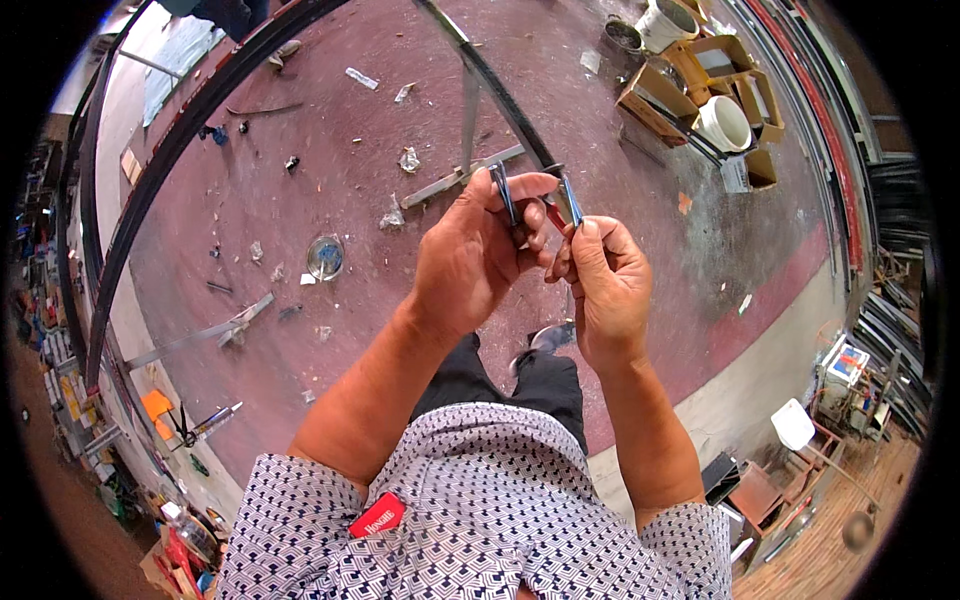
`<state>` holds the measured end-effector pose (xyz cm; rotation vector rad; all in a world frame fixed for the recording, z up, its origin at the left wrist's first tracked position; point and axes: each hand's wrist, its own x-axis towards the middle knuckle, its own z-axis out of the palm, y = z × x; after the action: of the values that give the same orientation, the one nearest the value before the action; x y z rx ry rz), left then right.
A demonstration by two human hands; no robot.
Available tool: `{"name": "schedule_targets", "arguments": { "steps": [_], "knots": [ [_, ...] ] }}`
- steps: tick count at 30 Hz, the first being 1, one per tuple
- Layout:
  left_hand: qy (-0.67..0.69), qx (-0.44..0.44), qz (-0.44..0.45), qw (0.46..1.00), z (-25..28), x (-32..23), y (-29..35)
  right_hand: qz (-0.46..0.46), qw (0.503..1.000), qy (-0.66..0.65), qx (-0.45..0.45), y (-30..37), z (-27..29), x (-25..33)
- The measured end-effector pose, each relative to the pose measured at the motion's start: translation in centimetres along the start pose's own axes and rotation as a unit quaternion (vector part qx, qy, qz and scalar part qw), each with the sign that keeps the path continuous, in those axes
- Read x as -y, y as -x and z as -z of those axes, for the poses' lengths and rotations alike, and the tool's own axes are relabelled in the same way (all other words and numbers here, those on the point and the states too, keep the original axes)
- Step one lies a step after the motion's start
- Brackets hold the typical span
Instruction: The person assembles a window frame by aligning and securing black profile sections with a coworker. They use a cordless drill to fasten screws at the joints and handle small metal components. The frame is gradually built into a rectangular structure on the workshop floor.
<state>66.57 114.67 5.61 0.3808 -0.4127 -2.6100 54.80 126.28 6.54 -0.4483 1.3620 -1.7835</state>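
Observation:
My left hand (478, 240) is raised in front of me, its thumb and forefinger closed on a slim shiny metal piece (503, 194). Just to its right, my right hand (608, 285) pinches another slim silver-blue metal piece (571, 202) between thumb and fingers. A small red part (555, 215) shows between the two hands; which hand has hold of it I cannot make out. The fingertips nearly meet. Beyond them, the end of a dark metal bar (510, 105) comes down close to the right hand's piece.
A long curved-looking black frame bar (150, 215) runs along the left. A round tin (325, 257) stands on the reddish floor (390, 320) among scraps. Cardboard boxes (655, 97) and a white bucket (722, 124) are at the far right. A metal strip (460, 178) lies beyond my hands.

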Motion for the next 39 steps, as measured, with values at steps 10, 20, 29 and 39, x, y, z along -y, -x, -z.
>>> {"name": "schedule_targets", "arguments": {
  "steps": [10, 20, 29, 39],
  "knots": [
    [0.031, 0.002, -0.024, 0.999, -4.2, 6.4, -3.6, -0.036, 0.999, -0.006, 0.028, -1.3, 8.6, 3.6],
    [0.068, 0.000, -0.032, 0.997, -9.3, 19.4, -10.4, 0.008, 0.994, 0.100, 0.040, -3.9, 22.4, 10.9],
    [0.095, 0.043, -0.005, 0.995, -12.6, 23.6, -17.3, 0.071, 0.977, 0.202, 0.012, -8.1, 27.9, 14.9],
    [0.108, 0.023, -0.021, 0.994, -8.7, 20.2, -28.5, 0.071, 0.955, 0.285, 0.048, -20.6, 28.3, 15.4]
  ]
}}
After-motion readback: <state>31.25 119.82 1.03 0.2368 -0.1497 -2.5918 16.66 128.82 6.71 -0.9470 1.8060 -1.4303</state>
